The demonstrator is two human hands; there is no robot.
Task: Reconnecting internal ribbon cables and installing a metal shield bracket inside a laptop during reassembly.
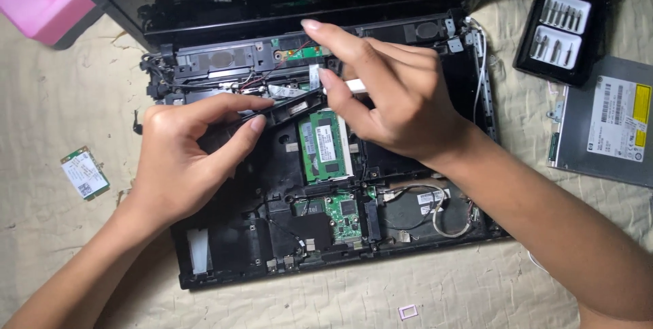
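Black plastic was what the left hand (180, 159) pinched: a thin black plastic strip (289, 106) held between thumb and first finger, its other fingers curled in. The strip lay across the top part of the opened black laptop base (224, 261), just above the green memory card (324, 147). The right hand (394, 101) was closed around a small white tool (355, 85), with one finger pointing out straight. The tool's tip touched near the strip's right end. Lower down sat a small green circuit board (342, 215). Off to the left, a little green card (84, 173) lay on the beige cloth (61, 98). To the right were a black case of screwdriver bits (566, 23) and a flat grey disc drive (605, 125).
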